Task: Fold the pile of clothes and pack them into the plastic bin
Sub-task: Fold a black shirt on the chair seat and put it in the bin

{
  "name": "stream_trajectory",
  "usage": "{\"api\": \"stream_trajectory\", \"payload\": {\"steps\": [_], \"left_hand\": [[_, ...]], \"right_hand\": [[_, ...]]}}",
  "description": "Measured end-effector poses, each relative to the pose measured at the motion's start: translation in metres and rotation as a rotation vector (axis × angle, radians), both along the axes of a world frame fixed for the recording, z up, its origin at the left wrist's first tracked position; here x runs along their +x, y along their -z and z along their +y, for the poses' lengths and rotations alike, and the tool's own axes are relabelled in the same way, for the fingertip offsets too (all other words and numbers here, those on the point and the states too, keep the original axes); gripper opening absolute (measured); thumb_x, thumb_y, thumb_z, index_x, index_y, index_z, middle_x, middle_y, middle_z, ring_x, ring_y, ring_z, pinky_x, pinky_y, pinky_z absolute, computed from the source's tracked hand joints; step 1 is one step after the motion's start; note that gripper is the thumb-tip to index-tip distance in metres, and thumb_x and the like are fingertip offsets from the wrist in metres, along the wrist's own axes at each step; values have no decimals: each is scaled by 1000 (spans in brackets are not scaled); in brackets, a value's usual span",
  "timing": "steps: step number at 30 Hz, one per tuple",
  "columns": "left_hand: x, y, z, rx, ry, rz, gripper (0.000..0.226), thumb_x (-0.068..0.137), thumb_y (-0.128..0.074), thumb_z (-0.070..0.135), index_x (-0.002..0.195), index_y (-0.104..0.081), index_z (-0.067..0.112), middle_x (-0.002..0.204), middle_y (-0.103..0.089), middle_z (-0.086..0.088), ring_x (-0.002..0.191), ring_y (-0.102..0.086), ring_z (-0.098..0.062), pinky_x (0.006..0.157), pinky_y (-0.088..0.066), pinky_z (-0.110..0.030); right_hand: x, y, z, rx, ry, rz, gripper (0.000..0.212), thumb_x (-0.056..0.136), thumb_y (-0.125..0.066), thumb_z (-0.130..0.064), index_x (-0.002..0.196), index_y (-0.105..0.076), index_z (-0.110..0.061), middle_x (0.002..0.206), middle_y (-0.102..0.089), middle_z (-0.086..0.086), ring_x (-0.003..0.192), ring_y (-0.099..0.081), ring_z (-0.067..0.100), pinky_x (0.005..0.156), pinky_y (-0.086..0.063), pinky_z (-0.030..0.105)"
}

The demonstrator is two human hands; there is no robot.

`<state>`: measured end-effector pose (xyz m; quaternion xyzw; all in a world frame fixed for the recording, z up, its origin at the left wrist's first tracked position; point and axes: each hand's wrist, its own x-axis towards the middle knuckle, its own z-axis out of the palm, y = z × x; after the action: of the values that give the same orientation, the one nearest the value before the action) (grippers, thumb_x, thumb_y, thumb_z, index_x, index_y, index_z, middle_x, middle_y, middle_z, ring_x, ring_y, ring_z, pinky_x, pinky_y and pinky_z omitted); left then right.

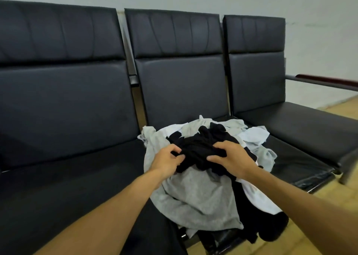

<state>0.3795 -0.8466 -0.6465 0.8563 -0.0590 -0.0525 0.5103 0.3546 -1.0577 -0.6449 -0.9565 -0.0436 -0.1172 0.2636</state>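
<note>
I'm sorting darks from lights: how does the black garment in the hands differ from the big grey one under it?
The black garment is dark and bunched up atop the pile; the grey garment is pale and spread flatter below it. The left hand and right hand both grip the black garment, while neither grips the grey garment. Both garments are unfolded.

Pile of clothes [205, 179]: unfolded heap of grey, white and black, on the middle seat [290, 158], spilling over its front edge.
Black garment [201, 148]: crumpled on top, in the grip of the left hand [166, 160] and right hand [230, 158].
Grey garment [195, 198]: loose, draped over the seat's front edge.
White garments [253, 136]: bunched toward the seat's right side.
</note>
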Motion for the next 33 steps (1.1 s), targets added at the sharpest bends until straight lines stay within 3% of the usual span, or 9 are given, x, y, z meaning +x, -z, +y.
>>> {"api": "stream_trajectory", "payload": {"steps": [3,7,10,16,20,24,26,29,33], "left_hand": [[-6,-3,9,-109,-18,-49,5,97,-55,20,100,-59,19,78,-57,-1,70,-58,-11,60,-45,-21],[-29,-32,47,-353,-82,-94,12,100,-46,10,98,-57,15,95,-62,-10,88,-65,-19,77,-56,-35],[-50,-52,91,-505,-144,-124,14,102,-41,7,97,-53,13,104,-61,-15,99,-65,-25,86,-56,-40],[-103,-40,201,-750,-353,-201,18,102,-40,3,94,-52,13,103,-59,-4,94,-62,-17,88,-53,-34],[-141,6,260,-610,-532,-165,21,101,-40,0,91,-52,13,100,-60,-6,93,-60,-15,82,-53,-32],[-157,38,296,-238,-572,-146,19,98,-47,3,85,-53,16,89,-62,-2,83,-60,-13,73,-52,-26],[-153,41,305,-107,-606,-102,14,96,-54,9,86,-54,19,92,-60,-2,84,-59,-14,76,-50,-30],[-145,42,305,127,-611,-157,16,90,-63,11,90,-55,25,106,-51,0,88,-56,-5,76,-44,-20],[-140,32,283,173,-380,-350,33,86,-64,8,111,-58,30,117,-46,12,106,-47,3,87,-31,0]], "right_hand": [[-4,-17,13,75,9,-118,26,82,-74,-36,102,-68,-20,91,-59,-4,84,-51,11,69,-34,13],[-17,-52,55,302,-66,-220,17,80,-76,-28,85,-60,-27,81,-60,-14,76,-55,-5,68,-38,6],[-24,-70,105,449,-151,-204,22,78,-79,-17,87,-59,-15,81,-63,-8,74,-57,-3,67,-38,1],[-36,-53,214,428,-411,-87,24,80,-75,-5,82,-63,-26,96,-69,2,92,-64,14,81,-46,20],[-45,-6,251,149,-523,-13,24,89,-67,-17,112,-70,-14,115,-69,-4,113,-60,12,100,-40,20],[-51,23,262,39,-532,-9,29,88,-69,-22,115,-71,-11,119,-69,2,115,-60,14,97,-33,11],[-45,24,268,94,-524,-25,27,87,-70,-24,110,-73,-10,112,-71,2,108,-63,13,95,-39,13],[-34,22,278,252,-453,-35,15,91,-65,-25,97,-75,-15,93,-72,-7,92,-63,7,83,-45,17],[-34,20,290,568,-434,242,18,95,-58,-22,88,-71,-12,75,-65,-1,71,-59,13,52,-42,20]]}}
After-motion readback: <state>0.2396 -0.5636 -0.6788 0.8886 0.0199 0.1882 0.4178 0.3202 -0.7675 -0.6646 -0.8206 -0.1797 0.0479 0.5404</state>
